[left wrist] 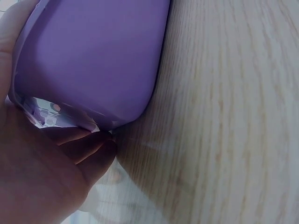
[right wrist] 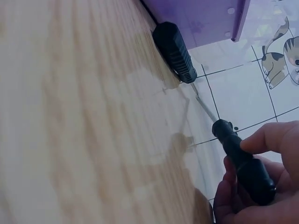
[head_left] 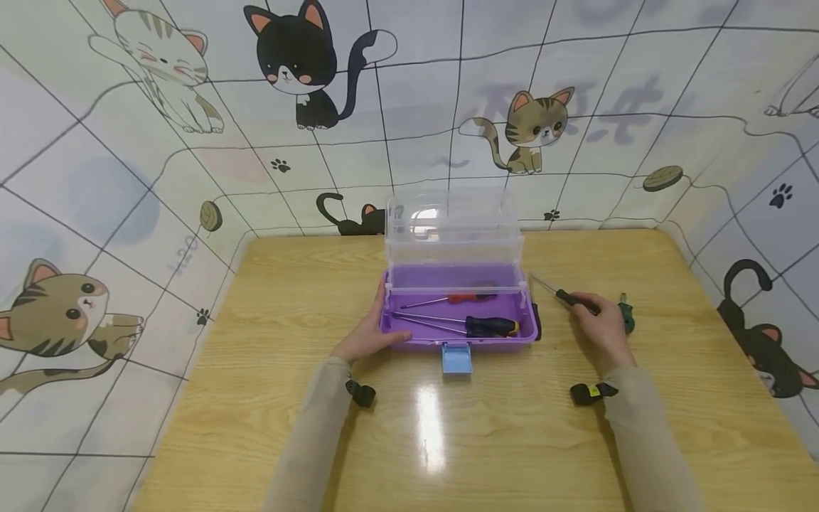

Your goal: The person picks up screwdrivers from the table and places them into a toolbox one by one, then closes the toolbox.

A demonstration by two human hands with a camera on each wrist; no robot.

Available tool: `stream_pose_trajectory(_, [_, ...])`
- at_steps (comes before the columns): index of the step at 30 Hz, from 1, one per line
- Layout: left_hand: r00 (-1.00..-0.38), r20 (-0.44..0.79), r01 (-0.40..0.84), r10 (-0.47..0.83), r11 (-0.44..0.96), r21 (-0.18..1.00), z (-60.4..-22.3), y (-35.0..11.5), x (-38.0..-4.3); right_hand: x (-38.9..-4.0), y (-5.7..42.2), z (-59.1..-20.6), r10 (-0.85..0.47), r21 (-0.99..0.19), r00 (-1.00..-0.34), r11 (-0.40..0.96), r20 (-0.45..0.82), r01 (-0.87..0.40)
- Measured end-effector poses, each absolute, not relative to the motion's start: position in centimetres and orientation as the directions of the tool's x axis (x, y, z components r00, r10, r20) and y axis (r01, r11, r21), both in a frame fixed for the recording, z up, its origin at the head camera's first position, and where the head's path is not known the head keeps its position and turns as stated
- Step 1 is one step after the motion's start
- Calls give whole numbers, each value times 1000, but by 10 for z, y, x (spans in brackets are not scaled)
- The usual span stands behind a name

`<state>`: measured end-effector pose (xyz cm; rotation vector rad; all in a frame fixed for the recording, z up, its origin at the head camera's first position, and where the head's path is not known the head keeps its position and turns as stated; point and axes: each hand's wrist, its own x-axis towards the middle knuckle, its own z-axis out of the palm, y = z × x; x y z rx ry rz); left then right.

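A purple toolbox (head_left: 422,348) stands on the table with its clear lid raised. My left hand (head_left: 366,337) holds its left end, thumb over the front rim and fingers around the side; the left wrist view shows the purple wall (left wrist: 93,51) close up. Inside lie a red-handled screwdriver (head_left: 462,298) and two long screwdrivers with black handles (head_left: 489,326). Right of the box, my right hand (head_left: 604,328) grips a screwdriver (right wrist: 243,163) by its black handle, its shaft pointing away to the left. A second black-handled screwdriver (right wrist: 173,49) lies along the box's right wall.
A stubby green screwdriver (head_left: 627,316) is on the wooden table (head_left: 288,441), just beyond my right hand. The blue latch (head_left: 457,359) hangs down at the box's front. The clear lid (head_left: 454,227) rises near the cat-patterned wall (head_left: 422,92) behind.
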<state>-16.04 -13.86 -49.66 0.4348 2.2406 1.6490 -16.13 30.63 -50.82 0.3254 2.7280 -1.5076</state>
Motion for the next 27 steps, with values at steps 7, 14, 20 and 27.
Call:
stream_pose_trajectory(7, [-906, -63, 67, 417, 291, 954, -503, -140, -161, -154, 307, -508, 167, -859, -982, 485, -93, 164])
stream_pose_trajectory(14, [-892, -94, 49, 442, 301, 952, -481, -137, -156, -147, 304, -503, 147, -863, -988, 492, -53, 120])
stream_pose_trajectory(20, [-888, -106, 39, 447, 304, 952, -466, -136, -149, -144, 300, -498, 121, -852, -992, 523, 46, 25])
stream_pose_trajectory(27, [-889, -109, 41, 445, 312, 949, -466, -137, -149, -141, 293, -488, 115, -836, -986, 547, 119, -38])
